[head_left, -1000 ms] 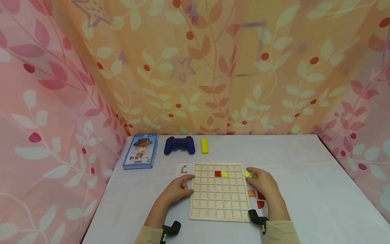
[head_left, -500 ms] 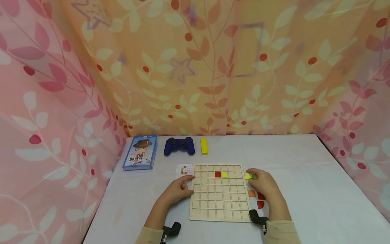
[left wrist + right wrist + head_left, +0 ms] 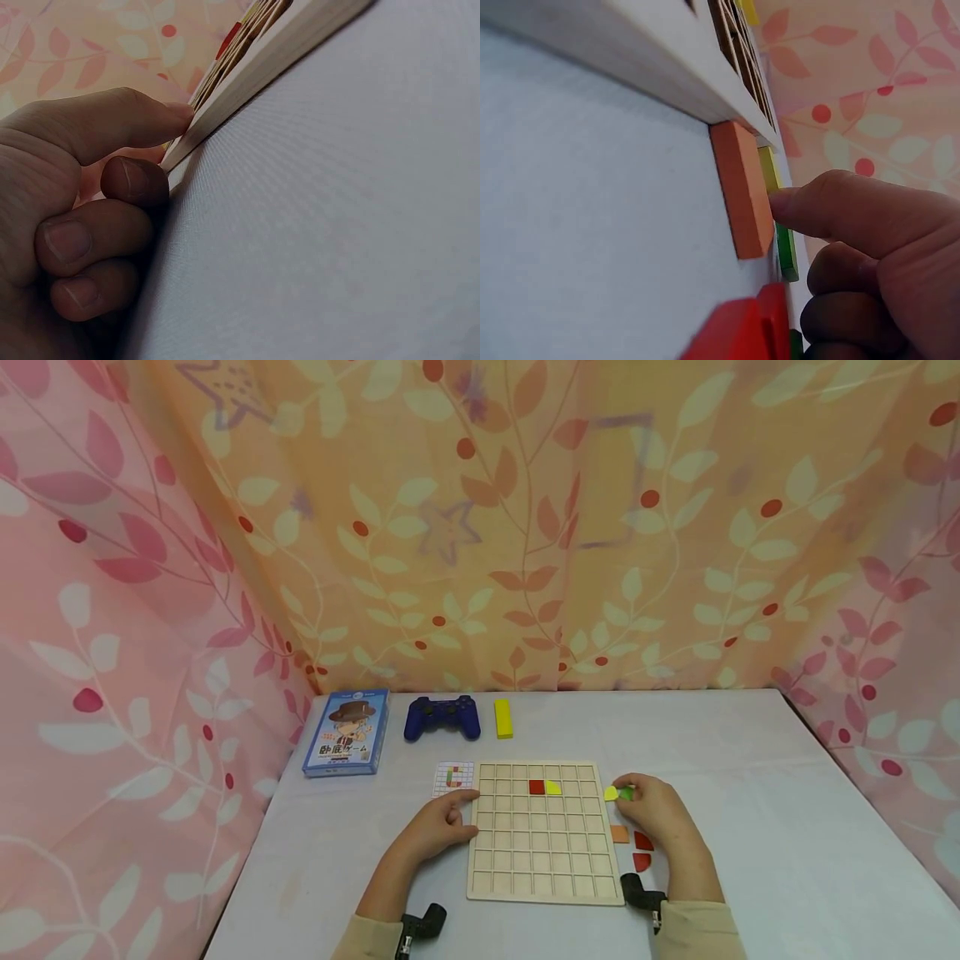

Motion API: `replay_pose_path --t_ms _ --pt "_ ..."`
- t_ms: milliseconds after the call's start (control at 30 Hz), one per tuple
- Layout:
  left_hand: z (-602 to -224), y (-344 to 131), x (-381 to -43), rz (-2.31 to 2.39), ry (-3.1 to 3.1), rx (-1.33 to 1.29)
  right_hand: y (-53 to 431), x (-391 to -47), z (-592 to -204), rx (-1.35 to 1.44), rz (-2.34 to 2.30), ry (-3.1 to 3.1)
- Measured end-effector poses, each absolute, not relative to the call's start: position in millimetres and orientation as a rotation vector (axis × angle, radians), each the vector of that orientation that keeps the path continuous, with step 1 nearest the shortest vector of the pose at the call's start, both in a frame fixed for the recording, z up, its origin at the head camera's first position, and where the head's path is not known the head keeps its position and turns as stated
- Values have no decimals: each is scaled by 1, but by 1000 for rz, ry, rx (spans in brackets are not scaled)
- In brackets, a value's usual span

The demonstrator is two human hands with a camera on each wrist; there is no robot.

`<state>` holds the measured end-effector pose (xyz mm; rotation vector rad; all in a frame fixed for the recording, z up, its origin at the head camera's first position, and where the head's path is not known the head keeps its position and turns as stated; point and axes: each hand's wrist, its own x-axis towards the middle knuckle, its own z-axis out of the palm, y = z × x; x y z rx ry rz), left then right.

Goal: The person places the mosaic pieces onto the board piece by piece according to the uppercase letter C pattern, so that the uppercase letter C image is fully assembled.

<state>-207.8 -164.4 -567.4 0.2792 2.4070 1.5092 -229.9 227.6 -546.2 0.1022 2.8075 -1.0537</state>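
Observation:
In the head view my left hand [image 3: 438, 828] touches the left edge of a wooden grid board [image 3: 543, 900] with index finger and thumb. The left wrist view shows the thumb tip on the board's side and the other fingers curled. Beyond the right edge, my right hand [image 3: 654, 810] has thumb and index finger at a yellow rounded tile [image 3: 611, 794] lying on the table. A green tile [image 3: 627, 794] lies partly under that hand. An orange square tile [image 3: 742, 191] and red quarter-round tiles [image 3: 642, 862] are nearby. The board bears a red square tile [image 3: 536, 787] and a yellow tile [image 3: 553, 787].
A small pattern card [image 3: 454, 777] lies at the board's upper left. Farther back are a blue boxed game [image 3: 345, 732], a blue game controller [image 3: 442, 718] and a yellow block [image 3: 503, 718]. Floral curtains [image 3: 525, 527] surround the white table [image 3: 750, 793].
The yellow tile at the right hand has turned, its rounded side now showing, and sits slightly lower. The right hand has shifted a little right, uncovering more green. The left hand keeps its place.

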Motion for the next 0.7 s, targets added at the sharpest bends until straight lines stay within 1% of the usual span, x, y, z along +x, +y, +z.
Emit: replay_pose_path --t_ms 400,700 --pt "-566 -164 -207 1507 2404 271 231 -229 -544 76 -1056 2824" --pt "-566 -164 -208 1505 2408 274 232 -227 -527 19 -1058 2884"
